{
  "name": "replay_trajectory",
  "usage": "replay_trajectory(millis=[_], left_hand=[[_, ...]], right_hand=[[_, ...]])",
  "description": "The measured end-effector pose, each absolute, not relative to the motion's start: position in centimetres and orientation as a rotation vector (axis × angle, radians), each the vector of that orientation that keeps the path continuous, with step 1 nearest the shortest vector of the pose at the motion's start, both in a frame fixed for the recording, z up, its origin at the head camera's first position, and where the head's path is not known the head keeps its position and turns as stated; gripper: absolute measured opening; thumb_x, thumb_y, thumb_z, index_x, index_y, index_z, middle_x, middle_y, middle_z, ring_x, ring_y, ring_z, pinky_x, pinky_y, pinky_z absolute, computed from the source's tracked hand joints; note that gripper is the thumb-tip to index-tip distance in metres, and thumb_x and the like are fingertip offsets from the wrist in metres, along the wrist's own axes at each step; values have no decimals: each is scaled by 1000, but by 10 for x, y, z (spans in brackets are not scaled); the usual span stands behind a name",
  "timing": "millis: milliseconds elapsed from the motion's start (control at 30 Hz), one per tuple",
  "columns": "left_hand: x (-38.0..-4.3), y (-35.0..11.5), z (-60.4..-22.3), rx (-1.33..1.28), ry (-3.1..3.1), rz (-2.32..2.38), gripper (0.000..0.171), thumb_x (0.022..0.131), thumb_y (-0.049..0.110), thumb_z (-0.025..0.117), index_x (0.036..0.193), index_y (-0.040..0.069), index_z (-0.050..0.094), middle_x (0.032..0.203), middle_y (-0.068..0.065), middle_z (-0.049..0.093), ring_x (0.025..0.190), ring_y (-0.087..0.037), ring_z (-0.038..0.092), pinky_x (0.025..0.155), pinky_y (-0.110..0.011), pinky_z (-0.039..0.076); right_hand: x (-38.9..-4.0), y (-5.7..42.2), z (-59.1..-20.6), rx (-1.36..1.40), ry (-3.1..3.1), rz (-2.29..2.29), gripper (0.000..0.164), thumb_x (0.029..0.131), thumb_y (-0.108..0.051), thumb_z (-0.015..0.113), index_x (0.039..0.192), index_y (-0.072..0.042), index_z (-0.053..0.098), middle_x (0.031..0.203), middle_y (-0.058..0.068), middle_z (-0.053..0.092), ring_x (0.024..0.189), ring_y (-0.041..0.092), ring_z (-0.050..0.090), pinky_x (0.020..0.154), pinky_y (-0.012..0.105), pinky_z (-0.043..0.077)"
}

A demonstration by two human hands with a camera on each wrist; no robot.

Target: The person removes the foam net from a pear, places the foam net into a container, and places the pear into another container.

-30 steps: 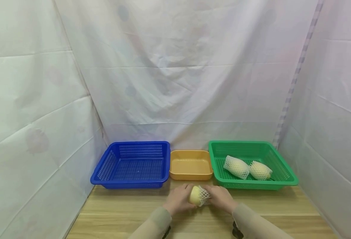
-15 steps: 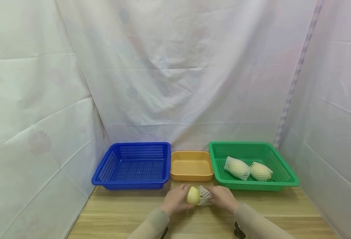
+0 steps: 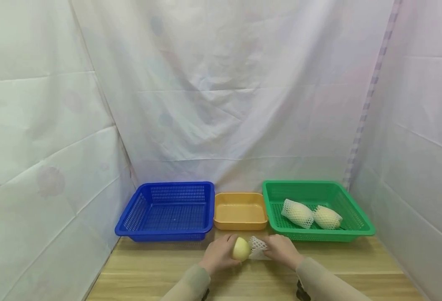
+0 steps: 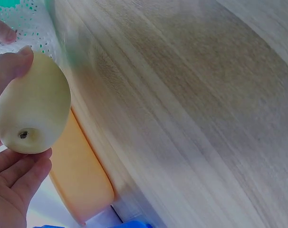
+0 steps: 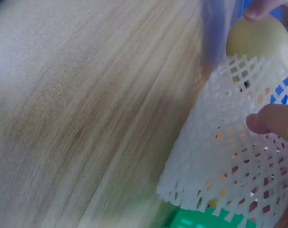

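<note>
My left hand (image 3: pixel 218 253) grips a pale yellow pear (image 3: pixel 241 249) between thumb and fingers, a little above the wooden table. In the left wrist view, the dark hollow at one end of the pear (image 4: pixel 37 107) shows. My right hand (image 3: pixel 283 251) pinches a white foam net sleeve (image 3: pixel 257 246), with its thumb on the mesh. The right wrist view shows the sleeve (image 5: pixel 229 142) hanging mostly hollow, its rim overlapping the pear's end there. From the head view, a small gap separates most of the pear from the sleeve.
Behind the hands stand a blue basket (image 3: pixel 164 235), a small orange tray (image 3: pixel 240 226) and a green basket (image 3: pixel 318 237) in a row. Two net-wrapped pears, a left one (image 3: pixel 298 214) and a right one (image 3: pixel 327 217), lie in the green basket. White cloth (image 3: pixel 224 117) hangs behind.
The pear has moved left with my left hand and slid out of the net sleeve, baring more of it. My right hand stays nearly in place, holding the sleeve.
</note>
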State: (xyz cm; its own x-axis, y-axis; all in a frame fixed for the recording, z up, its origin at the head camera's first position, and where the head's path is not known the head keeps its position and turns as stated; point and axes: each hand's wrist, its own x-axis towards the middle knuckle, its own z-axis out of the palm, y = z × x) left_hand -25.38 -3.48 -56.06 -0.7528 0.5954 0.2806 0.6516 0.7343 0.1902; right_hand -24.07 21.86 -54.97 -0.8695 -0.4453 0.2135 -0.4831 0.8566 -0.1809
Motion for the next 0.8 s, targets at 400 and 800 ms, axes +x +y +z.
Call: replay_trajectory(millis=[400, 800], left_hand=[[-252, -43, -565, -1010, -2704, -399, 75, 65, 45, 86, 125, 13, 56, 114, -3, 63, 98, -17, 61, 79, -32, 52], [-249, -51, -569, -1028, -2700, -445, 78, 66, 41, 86, 134, 19, 56, 112, -1, 64, 96, -17, 62, 78, -34, 52]], right_hand=[[-240, 222, -543, 723, -2867, 320, 20, 74, -14, 79, 93, -15, 71, 71, -13, 60, 60, 2, 50, 51, 27, 43], [-239, 221, -534, 730, -2845, 283, 15, 72, -12, 76, 81, -19, 66, 67, -15, 55, 57, 1, 44, 48, 25, 39]])
